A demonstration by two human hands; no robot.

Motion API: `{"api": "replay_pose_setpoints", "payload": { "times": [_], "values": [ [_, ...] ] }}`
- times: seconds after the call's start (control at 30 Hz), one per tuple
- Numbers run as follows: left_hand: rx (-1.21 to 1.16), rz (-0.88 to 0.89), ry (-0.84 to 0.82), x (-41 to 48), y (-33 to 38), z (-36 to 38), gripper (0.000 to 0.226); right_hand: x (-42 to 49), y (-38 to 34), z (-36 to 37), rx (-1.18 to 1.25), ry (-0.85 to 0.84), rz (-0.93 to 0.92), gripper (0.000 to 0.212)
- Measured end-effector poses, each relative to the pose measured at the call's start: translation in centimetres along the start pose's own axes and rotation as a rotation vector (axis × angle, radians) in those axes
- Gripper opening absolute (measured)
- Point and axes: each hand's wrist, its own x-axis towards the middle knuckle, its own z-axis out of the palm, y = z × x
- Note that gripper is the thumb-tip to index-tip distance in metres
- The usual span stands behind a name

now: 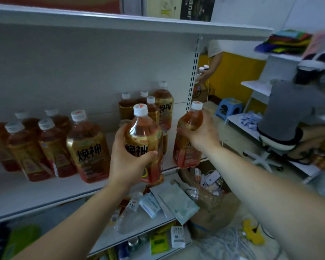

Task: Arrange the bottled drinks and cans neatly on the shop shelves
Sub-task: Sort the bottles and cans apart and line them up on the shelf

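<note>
- Head camera showed my left hand [128, 152] curled round the waist of a clear plastic bottle of amber tea with a white cap and gold label [144, 132]. My thumb lay across the label, and the bottle stood upright at the front edge of the white metal shelf [45, 192].
- My right hand [201, 132] was clamped on the shoulder of a second amber tea bottle with a white cap [186, 152]. It sat near the first bottle but apart from it, by the shelf's right end.
- Left of my left grip stood a front row of matching gold-labelled bottles [88, 147]. Behind both grips was a tighter cluster of the same bottles [163, 104].
- To do this well, I judged each bottle should go down flat beside the row's end with its label turned outward. I should let go of one before the other, so neither knocked a neighbour.
</note>
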Motion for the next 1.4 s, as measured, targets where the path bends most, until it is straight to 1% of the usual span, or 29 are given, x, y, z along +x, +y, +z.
{"api": "replay_pose_setpoints", "payload": {
  "times": [0.1, 0.23, 0.37, 0.5, 0.57, 0.67, 0.77, 0.87, 0.93, 1.0, 1.13, 1.3, 1.4],
  "values": [
    [0.005, -0.001, 0.018, 0.0, 0.3, 2.3, 0.097, 2.5, 2.0, 0.2, -0.025, -0.009, -0.039, 0.081],
    [0.015, -0.018, 0.118, -0.7, 0.6, 5.6, 0.091, 5.6, 3.9, 0.6, 0.013, -0.082, -0.077, 0.085],
    [0.056, -0.042, 0.179, -0.4, 0.8, 9.4, 0.093, 8.1, 5.6, 0.6, 0.035, -0.168, -0.149, 0.092],
    [0.099, -0.094, 0.245, 0.7, 0.3, 13.4, 0.099, 9.1, 7.1, 0.6, 0.004, -0.169, -0.192, 0.104],
    [0.129, -0.109, 0.245, 1.2, 0.0, 15.3, 0.098, 9.5, 7.4, 0.7, -0.002, -0.171, -0.193, 0.104],
    [0.186, -0.092, 0.240, 2.4, -0.4, 17.2, 0.096, 10.3, 8.4, 0.1, 0.035, -0.256, -0.212, 0.098],
    [0.308, -0.083, 0.232, 3.5, -0.5, 17.7, 0.101, 11.2, 9.7, -0.5, 0.064, -0.307, -0.258, 0.091],
    [0.570, -0.046, 0.138, 3.8, -0.5, 17.0, 0.113, 11.9, 10.4, -0.2, 0.077, -0.255, -0.251, 0.093],
    [0.733, 0.024, 0.095, 3.8, -0.6, 16.1, 0.116, 12.6, 10.5, 0.2, 0.093, -0.228, -0.224, 0.095],
    [0.783, 0.082, 0.091, 4.2, -0.6, 15.7, 0.115, 13.6, 10.5, 0.7, 0.097, -0.233, -0.205, 0.095],
    [0.856, 0.142, 0.116, 6.2, -0.7, 16.7, 0.114, 15.3, 10.0, 1.9, 0.078, -0.271, -0.183, 0.095],
    [0.968, 0.144, 0.126, 9.0, -1.4, 17.5, 0.115, 17.5, 10.0, 3.0, 0.135, -0.394, -0.126, 0.102],
    [1.015, 0.133, 0.145, 10.6, -1.4, 17.8, 0.115, 18.7, 10.6, 2.9, 0.087, -0.441, -0.166, 0.106]
  ]
}}
